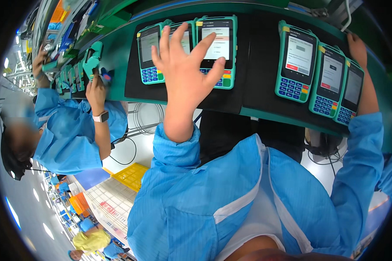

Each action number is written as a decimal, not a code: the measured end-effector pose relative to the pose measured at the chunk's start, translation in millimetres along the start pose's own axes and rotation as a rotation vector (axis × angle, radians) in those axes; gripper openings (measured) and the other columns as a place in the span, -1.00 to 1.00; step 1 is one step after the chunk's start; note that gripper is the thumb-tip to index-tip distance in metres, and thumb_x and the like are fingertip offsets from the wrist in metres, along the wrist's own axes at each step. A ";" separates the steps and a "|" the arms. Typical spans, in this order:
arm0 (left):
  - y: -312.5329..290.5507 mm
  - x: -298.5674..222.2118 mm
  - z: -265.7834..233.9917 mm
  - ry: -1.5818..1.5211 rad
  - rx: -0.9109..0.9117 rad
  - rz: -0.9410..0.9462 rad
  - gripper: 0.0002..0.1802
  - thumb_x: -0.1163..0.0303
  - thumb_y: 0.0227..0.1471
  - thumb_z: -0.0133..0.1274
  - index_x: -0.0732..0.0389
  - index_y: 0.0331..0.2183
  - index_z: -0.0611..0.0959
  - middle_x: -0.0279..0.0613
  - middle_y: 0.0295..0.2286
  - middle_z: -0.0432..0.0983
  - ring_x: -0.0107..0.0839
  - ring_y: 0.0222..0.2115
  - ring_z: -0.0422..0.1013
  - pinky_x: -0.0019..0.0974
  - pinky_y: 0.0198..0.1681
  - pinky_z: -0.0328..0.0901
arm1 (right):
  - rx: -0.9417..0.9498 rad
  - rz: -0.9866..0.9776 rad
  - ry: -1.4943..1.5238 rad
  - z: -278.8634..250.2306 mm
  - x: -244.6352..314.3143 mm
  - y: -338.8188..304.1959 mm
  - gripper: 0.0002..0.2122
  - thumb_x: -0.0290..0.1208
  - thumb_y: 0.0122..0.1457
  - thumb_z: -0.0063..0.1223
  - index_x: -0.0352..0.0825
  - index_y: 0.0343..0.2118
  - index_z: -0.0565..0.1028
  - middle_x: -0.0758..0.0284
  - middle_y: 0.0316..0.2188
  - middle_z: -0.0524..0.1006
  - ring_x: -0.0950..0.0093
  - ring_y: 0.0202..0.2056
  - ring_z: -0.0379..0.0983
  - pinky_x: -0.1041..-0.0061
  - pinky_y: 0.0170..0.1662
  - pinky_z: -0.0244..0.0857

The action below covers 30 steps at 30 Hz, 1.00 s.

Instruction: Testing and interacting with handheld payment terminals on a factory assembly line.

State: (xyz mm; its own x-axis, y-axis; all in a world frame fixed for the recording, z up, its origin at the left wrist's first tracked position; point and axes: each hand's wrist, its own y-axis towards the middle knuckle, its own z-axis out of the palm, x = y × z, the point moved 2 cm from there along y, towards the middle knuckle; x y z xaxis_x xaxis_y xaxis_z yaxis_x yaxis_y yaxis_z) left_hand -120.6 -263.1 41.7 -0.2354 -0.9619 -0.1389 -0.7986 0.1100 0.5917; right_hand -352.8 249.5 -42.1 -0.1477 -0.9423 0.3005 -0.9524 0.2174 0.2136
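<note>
There! My left fingers [164, 42] covered most of the middle terminal [188, 40] on my left, while the print [355, 78] on the rightmost terminal [352, 92] blurred past reading!

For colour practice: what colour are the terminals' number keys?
The number keys are blue; see the head view.

Yellow basket [130, 176] near gridded paper [113, 198]

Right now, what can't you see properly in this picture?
All in the head view:
- Keypad of the middle terminal in the left-hand group: hidden behind the wearer's left hand.
- Whether that hand's fingers touch a screen or hover: one angle can't show the gap.
- Screens on the co-worker's row of terminals: too small and slanted.
- What the distant person in yellow is doing: too small and blurred.
</note>
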 end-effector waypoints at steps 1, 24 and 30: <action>-0.5 -1.5 -2.4 0.004 -0.006 0.000 -0.54 0.09 -0.21 0.21 -0.16 -0.15 0.67 -0.03 0.06 0.25 0.11 0.20 -0.03 0.36 0.17 -0.27 | -0.002 -0.010 0.007 -0.3 7.6 -2.9 -0.51 -0.02 0.22 -0.26 -0.35 -0.05 0.47 -0.05 -0.10 0.48 0.02 -0.02 0.38 0.21 0.04 0.24; -4.9 -146.3 36.5 -0.246 0.207 0.138 -0.39 0.19 -0.30 0.24 -0.11 -0.06 0.62 0.18 0.17 0.08 0.19 0.22 -0.07 0.17 0.17 -0.07 | -0.173 -0.002 0.041 -35.0 61.8 -51.4 -0.68 -0.22 0.10 -0.08 -0.42 -0.38 0.56 -0.03 -0.36 0.55 0.03 -0.26 0.48 0.13 -0.12 0.34; -2.9 -166.9 42.1 -0.316 0.166 0.247 -0.41 0.12 -0.30 0.22 -0.11 -0.09 0.62 0.16 0.13 0.14 0.19 0.19 -0.02 0.33 0.14 -0.15 | -0.200 -0.022 0.061 -33.0 64.0 -49.7 -0.67 -0.21 0.11 -0.10 -0.42 -0.40 0.57 -0.02 -0.35 0.55 0.04 -0.26 0.48 0.14 -0.12 0.34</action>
State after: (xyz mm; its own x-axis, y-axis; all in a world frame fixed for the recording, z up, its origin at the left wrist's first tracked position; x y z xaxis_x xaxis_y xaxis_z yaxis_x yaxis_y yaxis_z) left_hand -102.3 -92.3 29.8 -0.5678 -0.7805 -0.2614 -0.7695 0.3907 0.5052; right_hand -306.1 186.8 -2.8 -0.1054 -0.9313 0.3486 -0.8822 0.2493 0.3995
